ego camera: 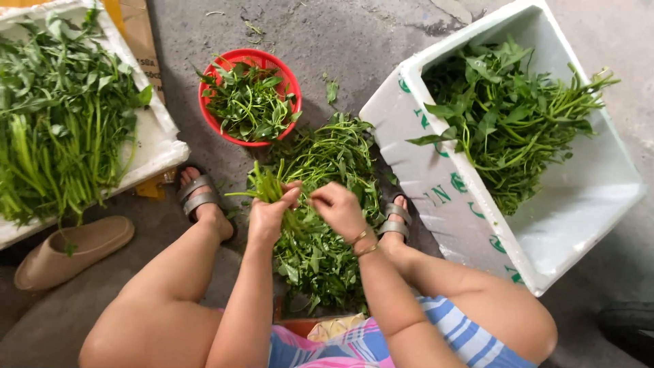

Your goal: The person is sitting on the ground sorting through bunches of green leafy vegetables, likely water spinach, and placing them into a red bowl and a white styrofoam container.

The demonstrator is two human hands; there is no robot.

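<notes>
Sorting leafy greens on a concrete floor [354, 34]. The left hand [269, 215] is closing in a fist around a small bunch of stems [262, 185], holding it upright above the loose pile of greens [320, 204] lying between the two sandalled feet. The right hand [338, 208] is pinching, fingers nearly closed, at a stem beside that bunch. Judged from this, the picking-over step is in hand; the next pull seems to call for a firm grip on the bunch. A red basket [286, 75] is standing beyond the pile, and foam boxes [436, 177] are flanking it.
</notes>
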